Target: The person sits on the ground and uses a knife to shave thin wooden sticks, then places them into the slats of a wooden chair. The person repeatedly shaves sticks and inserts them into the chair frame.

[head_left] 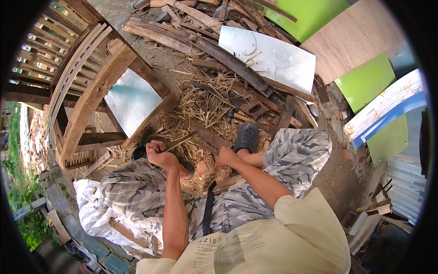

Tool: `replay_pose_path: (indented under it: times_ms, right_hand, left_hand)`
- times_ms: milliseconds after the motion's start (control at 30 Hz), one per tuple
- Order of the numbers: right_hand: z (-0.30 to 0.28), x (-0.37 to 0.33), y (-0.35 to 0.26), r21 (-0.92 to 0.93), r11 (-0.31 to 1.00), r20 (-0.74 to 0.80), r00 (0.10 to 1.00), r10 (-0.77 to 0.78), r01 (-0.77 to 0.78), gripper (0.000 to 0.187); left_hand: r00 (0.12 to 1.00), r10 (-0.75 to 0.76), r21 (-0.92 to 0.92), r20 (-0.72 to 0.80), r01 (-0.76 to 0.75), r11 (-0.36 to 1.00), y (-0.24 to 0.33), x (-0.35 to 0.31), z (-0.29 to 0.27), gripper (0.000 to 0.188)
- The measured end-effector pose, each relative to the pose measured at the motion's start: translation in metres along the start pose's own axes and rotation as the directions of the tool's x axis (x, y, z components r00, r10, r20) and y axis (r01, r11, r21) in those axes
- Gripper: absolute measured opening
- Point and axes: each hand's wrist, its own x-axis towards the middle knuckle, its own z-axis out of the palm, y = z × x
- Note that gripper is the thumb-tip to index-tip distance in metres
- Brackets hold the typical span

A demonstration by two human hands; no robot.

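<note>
Left hand (159,154): closed around narrow strip (182,140), slanting over straw-like shavings (200,109). Right hand (226,156): near plank (207,137); grip, cannot tell. Step, seemingly: working strip; next move calls for steadiness.

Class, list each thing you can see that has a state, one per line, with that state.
Left hand: closed, a thin strip projecting from it
Right hand: by a board; grip unclear
Straw-like pieces: loosely scattered
Dark clog: worn on the right foot
White sack: crumpled
Slatted wooden frame: pieces joined together
White panel: lying on the wood pile
</note>
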Motion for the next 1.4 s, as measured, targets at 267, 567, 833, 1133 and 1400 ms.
replay_pose_path:
  times_ms: [267, 567, 833, 1133, 1400]
  right_hand:
    - [0.007, -0.004, -0.004, 0.004, 0.991, -0.092, 0.987, -0.134, 0.135, 0.053]
    - [0.011, 0.013, 0.019, -0.073, 0.994, -0.008, 0.997, -0.079, 0.078, 0.043]
    - [0.002, 0.002, 0.009, 0.053, 0.998, -0.064, 0.997, 0.033, -0.029, 0.037]
    - [0.013, 0.026, 0.018, 0.078, 0.996, -0.105, 0.994, 0.043, -0.035, 0.036]
    - [0.008, 0.047, 0.033, 0.044, 0.999, 0.021, 1.000, -0.008, 0.007, 0.040]
  left_hand:
    - [0.999, 0.022, -0.010, -0.027, -0.022, 1.000, -0.006, 0.004, -0.008, 0.020]
    - [0.999, 0.044, 0.038, 0.012, -0.044, 0.998, -0.002, -0.008, -0.011, 0.024]
    - [0.995, 0.049, -0.051, 0.085, -0.045, 0.998, -0.008, -0.010, -0.022, 0.025]
    - [0.993, 0.046, -0.056, 0.106, -0.040, 0.998, -0.006, -0.010, -0.017, 0.024]
    - [0.992, -0.029, -0.076, 0.120, 0.039, 0.996, -0.005, -0.008, -0.023, 0.020]
